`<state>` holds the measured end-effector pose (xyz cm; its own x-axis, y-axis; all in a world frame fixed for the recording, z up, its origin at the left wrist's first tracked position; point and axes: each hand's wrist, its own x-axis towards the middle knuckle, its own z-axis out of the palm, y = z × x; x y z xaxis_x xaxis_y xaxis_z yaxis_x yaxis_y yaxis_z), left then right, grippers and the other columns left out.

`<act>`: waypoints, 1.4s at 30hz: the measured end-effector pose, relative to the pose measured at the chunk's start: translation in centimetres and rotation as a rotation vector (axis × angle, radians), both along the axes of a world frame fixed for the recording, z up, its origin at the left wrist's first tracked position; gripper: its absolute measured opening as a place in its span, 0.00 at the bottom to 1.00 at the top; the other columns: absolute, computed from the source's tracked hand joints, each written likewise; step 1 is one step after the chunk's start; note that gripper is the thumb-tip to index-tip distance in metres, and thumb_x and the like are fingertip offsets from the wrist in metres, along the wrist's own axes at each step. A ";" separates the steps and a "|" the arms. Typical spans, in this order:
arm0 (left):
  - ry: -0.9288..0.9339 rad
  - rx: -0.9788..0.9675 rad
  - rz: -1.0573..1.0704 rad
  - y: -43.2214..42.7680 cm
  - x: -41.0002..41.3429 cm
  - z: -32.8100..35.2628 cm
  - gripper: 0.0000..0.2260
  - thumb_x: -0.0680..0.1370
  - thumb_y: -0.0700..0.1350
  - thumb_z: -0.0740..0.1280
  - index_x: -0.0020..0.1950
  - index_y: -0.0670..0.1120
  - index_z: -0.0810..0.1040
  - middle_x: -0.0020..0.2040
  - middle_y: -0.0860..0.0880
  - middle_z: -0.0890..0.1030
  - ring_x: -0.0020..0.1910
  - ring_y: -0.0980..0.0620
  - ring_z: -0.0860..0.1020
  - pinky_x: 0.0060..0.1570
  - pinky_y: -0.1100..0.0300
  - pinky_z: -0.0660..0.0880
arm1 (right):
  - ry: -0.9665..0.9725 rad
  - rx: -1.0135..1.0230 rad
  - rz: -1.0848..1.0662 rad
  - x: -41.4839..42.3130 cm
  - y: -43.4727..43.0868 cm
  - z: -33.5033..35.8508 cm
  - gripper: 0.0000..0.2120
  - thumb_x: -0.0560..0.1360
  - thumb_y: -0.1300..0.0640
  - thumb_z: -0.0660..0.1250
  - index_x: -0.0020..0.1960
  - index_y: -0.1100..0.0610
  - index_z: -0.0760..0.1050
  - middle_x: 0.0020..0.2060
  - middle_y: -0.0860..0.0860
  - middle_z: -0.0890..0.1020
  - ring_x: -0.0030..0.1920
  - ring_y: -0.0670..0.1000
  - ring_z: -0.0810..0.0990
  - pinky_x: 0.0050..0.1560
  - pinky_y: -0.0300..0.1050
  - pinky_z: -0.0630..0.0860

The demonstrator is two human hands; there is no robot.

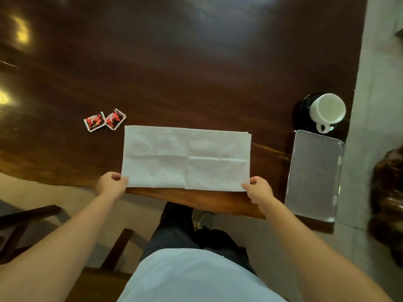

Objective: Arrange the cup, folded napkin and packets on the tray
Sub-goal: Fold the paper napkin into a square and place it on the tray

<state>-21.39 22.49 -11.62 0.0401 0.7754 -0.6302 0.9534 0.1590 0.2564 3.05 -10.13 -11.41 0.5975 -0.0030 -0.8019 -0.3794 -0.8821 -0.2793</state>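
A white napkin (186,158) lies flat on the dark wooden table, folded into a long rectangle. My left hand (112,184) pinches its near left corner, and my right hand (259,189) pinches its near right corner. Two red packets (104,121) lie side by side on the table to the left, beyond the napkin. A white cup (328,111) sits on a dark saucer (304,110) at the far right. Just in front of it lies the silver ribbed tray (314,175), with nothing on it.
The table's near edge (196,199) runs right under my hands, and its right edge is beside the tray. A dark wooden chair (26,227) stands at lower left, and a dark brown object (388,192) sits on the pale floor at right.
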 end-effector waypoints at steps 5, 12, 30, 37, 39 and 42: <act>-0.138 -0.043 0.259 -1.9 -1.3 -0.5 0.07 0.78 0.39 0.72 0.54 0.45 0.78 0.56 0.41 0.82 0.53 0.41 0.82 0.56 0.44 0.81 | -0.054 0.051 -0.238 -1.4 -0.9 -0.4 0.06 0.79 0.58 0.66 0.44 0.51 0.74 0.50 0.55 0.80 0.50 0.56 0.80 0.53 0.53 0.83; -0.404 -0.083 0.693 -2.0 -0.9 1.0 0.12 0.76 0.32 0.72 0.57 0.41 0.77 0.55 0.42 0.79 0.51 0.43 0.80 0.48 0.54 0.82 | -0.012 0.224 -0.543 -0.7 -1.6 1.7 0.06 0.76 0.66 0.70 0.49 0.58 0.76 0.51 0.56 0.79 0.49 0.56 0.82 0.44 0.47 0.83; -0.266 0.083 -0.665 -14.0 3.8 2.7 0.20 0.81 0.47 0.64 0.74 0.47 0.70 0.67 0.44 0.73 0.66 0.44 0.70 0.63 0.49 0.74 | -0.237 0.243 -0.490 2.1 0.4 6.8 0.08 0.75 0.65 0.71 0.53 0.60 0.78 0.48 0.54 0.81 0.43 0.52 0.83 0.49 0.49 0.84; 0.031 0.125 -1.079 -20.1 4.6 -0.1 0.29 0.82 0.52 0.59 0.81 0.49 0.53 0.72 0.43 0.67 0.63 0.42 0.70 0.56 0.51 0.72 | -0.309 0.340 -0.270 0.1 4.5 11.0 0.06 0.76 0.62 0.72 0.52 0.56 0.79 0.43 0.50 0.83 0.41 0.50 0.86 0.44 0.45 0.84; 0.028 0.150 -1.121 -20.2 4.4 -0.5 0.31 0.82 0.51 0.60 0.82 0.49 0.51 0.73 0.43 0.66 0.63 0.42 0.70 0.54 0.51 0.72 | -0.337 0.367 -0.192 -0.7 6.1 12.3 0.06 0.75 0.61 0.73 0.51 0.55 0.79 0.42 0.50 0.84 0.41 0.50 0.86 0.41 0.42 0.84; 0.013 0.160 -1.143 -20.2 4.2 -0.8 0.34 0.81 0.48 0.63 0.82 0.48 0.50 0.72 0.43 0.67 0.62 0.42 0.70 0.51 0.52 0.71 | -0.386 0.381 -0.029 -2.5 8.9 13.4 0.05 0.75 0.58 0.74 0.50 0.54 0.79 0.42 0.50 0.84 0.40 0.49 0.86 0.41 0.42 0.85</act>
<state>-17.17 2.31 -12.42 0.7645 0.3617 -0.5336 0.5225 -0.8324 0.1845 0.54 -1.18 1.97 0.8531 0.2239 -0.4713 -0.2085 -0.6817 -0.7013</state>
